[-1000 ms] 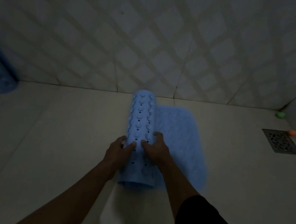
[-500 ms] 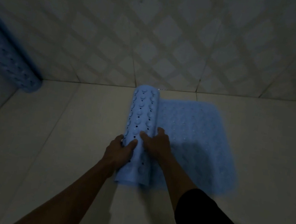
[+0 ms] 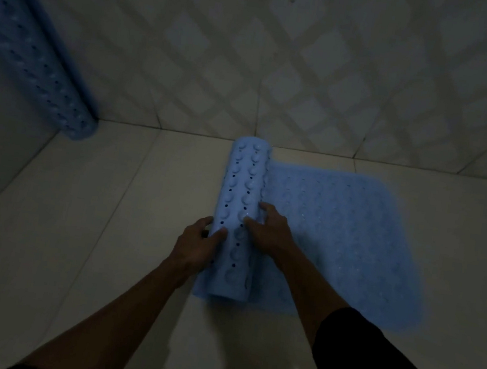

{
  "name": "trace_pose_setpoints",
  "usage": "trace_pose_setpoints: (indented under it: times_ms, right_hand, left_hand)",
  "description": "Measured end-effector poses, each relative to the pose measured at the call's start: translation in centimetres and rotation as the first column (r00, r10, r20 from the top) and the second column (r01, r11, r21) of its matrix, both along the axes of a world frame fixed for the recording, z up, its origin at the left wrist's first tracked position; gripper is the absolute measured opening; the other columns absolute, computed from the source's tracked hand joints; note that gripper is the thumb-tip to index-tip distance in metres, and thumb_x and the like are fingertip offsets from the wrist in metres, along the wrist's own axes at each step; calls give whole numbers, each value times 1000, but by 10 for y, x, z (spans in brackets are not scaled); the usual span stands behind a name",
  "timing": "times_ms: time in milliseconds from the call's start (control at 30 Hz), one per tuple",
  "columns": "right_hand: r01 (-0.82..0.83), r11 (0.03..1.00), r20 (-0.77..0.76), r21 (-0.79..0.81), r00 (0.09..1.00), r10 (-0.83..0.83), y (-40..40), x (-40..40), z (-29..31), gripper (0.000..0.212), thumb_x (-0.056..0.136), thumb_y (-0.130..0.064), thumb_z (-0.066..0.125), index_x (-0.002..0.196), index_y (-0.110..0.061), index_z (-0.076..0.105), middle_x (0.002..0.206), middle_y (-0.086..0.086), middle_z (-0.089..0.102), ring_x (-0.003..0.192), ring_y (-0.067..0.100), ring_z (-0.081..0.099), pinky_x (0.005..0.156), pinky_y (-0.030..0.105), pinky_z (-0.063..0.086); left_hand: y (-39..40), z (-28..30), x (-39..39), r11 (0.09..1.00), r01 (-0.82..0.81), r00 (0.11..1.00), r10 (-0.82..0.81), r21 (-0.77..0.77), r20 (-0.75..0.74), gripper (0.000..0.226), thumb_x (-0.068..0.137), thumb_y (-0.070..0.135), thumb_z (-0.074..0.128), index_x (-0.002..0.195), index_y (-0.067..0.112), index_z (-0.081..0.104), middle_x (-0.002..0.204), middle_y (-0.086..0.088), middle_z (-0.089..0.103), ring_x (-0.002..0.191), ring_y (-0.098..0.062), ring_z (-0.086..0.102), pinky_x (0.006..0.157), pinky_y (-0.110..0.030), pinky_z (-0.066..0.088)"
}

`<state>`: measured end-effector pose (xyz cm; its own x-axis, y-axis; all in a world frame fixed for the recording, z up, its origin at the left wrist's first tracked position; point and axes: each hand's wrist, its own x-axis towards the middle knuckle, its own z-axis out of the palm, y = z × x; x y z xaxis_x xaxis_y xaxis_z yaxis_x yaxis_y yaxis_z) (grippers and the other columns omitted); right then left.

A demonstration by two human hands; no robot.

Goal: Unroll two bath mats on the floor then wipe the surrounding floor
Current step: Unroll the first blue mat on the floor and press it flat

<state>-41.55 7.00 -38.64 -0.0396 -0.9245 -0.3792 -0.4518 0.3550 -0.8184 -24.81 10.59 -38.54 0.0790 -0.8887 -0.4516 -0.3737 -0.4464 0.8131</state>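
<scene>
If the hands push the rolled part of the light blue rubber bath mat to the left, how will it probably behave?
The rolled part of the light blue rubber bath mat is cylindrical, so it should roll easily. The unrolled part lies flat, so the mat seems floppy. Both the left hand and right hand rest on the roll.

2 bare forearms reaching forward, left hand (image 3: 194,244) cupped, right hand (image 3: 268,231) palm-down, fingers spread, dark right sleeve (image 3: 379,366)

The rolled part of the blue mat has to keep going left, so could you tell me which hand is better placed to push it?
Probably the right hand: it sits on the roll at its unrolled side, behind the direction of travel. The left hand cups the leading side.
</scene>
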Motion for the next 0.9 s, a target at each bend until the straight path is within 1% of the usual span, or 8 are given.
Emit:
trace_pose_setpoints:
  times_ms: [133, 267, 400, 567, 667, 733, 833, 900]
  right_hand:
    - [16, 1000, 57, 0, 998, -16, -4, 25, -2, 50, 98, -30, 55, 143, -22, 36, 140, 14, 50, 119, 31, 55, 101, 48, 48]
    - [13, 1000, 36, 28, 999, -14, -10, 54, -3, 63, 93, -32, 63, 146, -14, 34, 134, 6, 53, 120, 29, 54, 100, 44, 47]
    - [-121, 991, -154, 48, 980, 127, -16, 93, -10, 61, 94, -33, 63, 145, -12, 37, 143, 12, 49, 128, 30, 50, 105, 41, 43]
    - [-60, 998, -171, 32, 983, 65, -22, 121, -17, 53, 99, -24, 55, 147, -12, 36, 146, 13, 47, 130, 28, 48, 105, 35, 39]
    - [-6, 998, -88, 62, 996, 11, -24, 128, -17, 49, 100, -23, 51, 146, -12, 37, 143, 14, 50, 127, 30, 51, 107, 42, 43]
    - [-39, 998, -105, 50, 993, 45, -25, 134, -17, 49, 99, -24, 51, 146, -14, 39, 143, 16, 49, 126, 32, 52, 105, 49, 45]
    - [-126, 991, -157, 39, 979, 130, -29, 145, -17, 45, 101, -20, 48, 144, -9, 43, 144, 17, 48, 128, 32, 50, 108, 43, 41]
    - [-210, 977, -229, 25, 950, 210, -33, 155, -16, 44, 99, -20, 44, 140, -4, 46, 140, 21, 49, 127, 36, 48, 105, 37, 38]
  left_hand:
    - [-3, -8, 29, 1000, -18, 1000, 18, 21, -21, 57, 89, 49, 66, 137, 22, 55, 123, -7, 68, 103, -25, 68, 90, -48, 58]
    - [-8, -9, 57, 999, -6, 996, 10, 42, -87, 48, 84, 44, 76, 125, 25, 60, 112, -3, 71, 97, -19, 70, 86, -41, 60]
    - [-13, -22, 84, 1000, 18, 1000, -17, 26, -23, 59, 78, 36, 83, 129, 18, 61, 115, -5, 71, 96, -18, 68, 88, -36, 58]
    - [-19, -30, 100, 999, 0, 998, 3, 41, -63, 75, 68, 41, 89, 131, 16, 58, 108, 0, 70, 95, -19, 70, 85, -41, 60]
    - [-18, -32, 104, 999, 43, 999, -43, -2, -15, 74, 66, 31, 92, 129, 23, 55, 104, 1, 68, 91, -18, 69, 73, -33, 60]
    - [-16, -35, 110, 999, 32, 999, -32, -37, 23, 75, 62, 31, 89, 128, 22, 56, 109, -2, 71, 95, -20, 69, 73, -30, 57]
    - [-14, -34, 120, 997, -28, 996, 34, -76, 80, 62, 77, 16, 80, 134, 17, 54, 106, 3, 67, 96, -18, 66, 69, -18, 49]
    - [-15, -36, 127, 994, -61, 994, 68, -89, 84, 67, 78, 15, 82, 137, 18, 51, 101, 6, 62, 94, -15, 63, 69, -18, 45]
